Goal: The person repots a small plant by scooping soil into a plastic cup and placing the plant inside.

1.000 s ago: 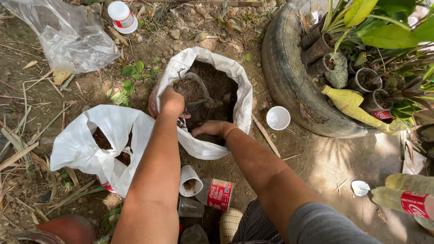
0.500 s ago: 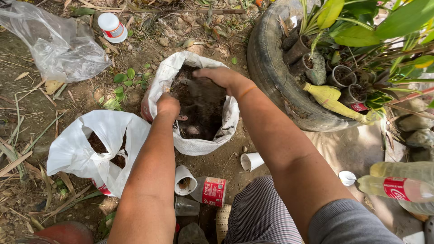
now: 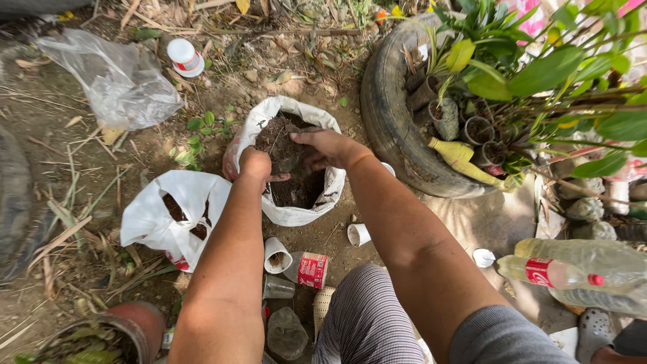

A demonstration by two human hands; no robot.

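A white woven sack [image 3: 317,202] with rolled-down rim stands on the ground, filled with dark soil [image 3: 286,152]. My left hand [image 3: 257,165] is closed at the sack's near-left edge, just above the soil; whether it grips anything is hidden. My right hand [image 3: 323,147] reaches into the sack from the right, palm down, fingers spread on the soil. To the left lies a white plastic bag [image 3: 162,216] holding more dark material.
Small plastic cups [image 3: 276,255] and a red-labelled cup [image 3: 311,269] lie near my knees. An old tyre planter [image 3: 391,128] with green plants stands at the right. A clear plastic bag [image 3: 114,81], a white jar [image 3: 185,57], plastic bottles [image 3: 573,269] and a clay pot [image 3: 131,330] are around.
My right hand has drawn back from the sack's far rim to its middle and now rests on the soil. The view has shifted, so the sack sits more central.
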